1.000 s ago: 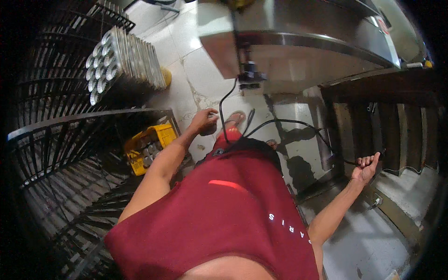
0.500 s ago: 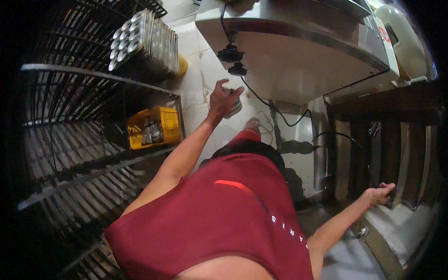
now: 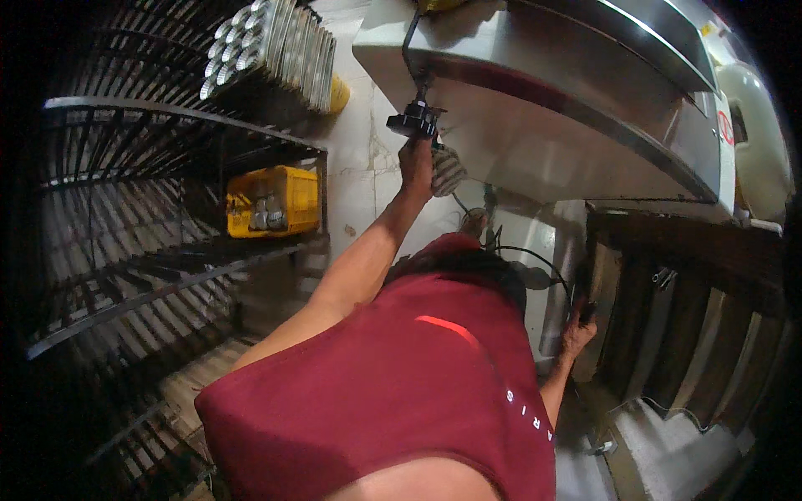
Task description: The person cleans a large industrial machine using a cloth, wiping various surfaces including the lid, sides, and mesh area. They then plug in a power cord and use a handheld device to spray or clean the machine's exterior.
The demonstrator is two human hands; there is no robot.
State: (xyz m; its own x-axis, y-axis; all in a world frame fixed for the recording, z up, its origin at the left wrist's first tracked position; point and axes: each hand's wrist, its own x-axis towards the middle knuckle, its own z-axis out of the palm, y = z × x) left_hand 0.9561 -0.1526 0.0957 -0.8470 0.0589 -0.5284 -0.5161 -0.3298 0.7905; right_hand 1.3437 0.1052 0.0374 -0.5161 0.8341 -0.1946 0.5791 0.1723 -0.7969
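Note:
My left hand (image 3: pixel 416 167) is raised beneath the overhang of a metal machine. Its fingers are closed at a black round plug (image 3: pixel 412 123) that hangs on a cord from above; part of the grip is hidden. Just right of that hand shows a grey striped thing (image 3: pixel 449 171), perhaps footwear. My right hand (image 3: pixel 579 332) is low at the right, its fingers curled around something dark that I cannot make out. A black cable (image 3: pixel 539 257) runs from below the machine toward the right hand.
The metal machine (image 3: pixel 551 142) overhangs the tiled floor (image 3: pixel 351 196). Black slatted racks (image 3: pixel 134 275) stand at the left, with a yellow crate (image 3: pixel 292 200) of metal tins. Stacked moulded trays (image 3: pixel 292 58) are behind. A whitish container (image 3: pixel 756 125) stands at the far right.
My left hand has risen from open beside the plugs to closed at the black plug. My right hand has swung inward, closer to my body, and the cable has shifted.

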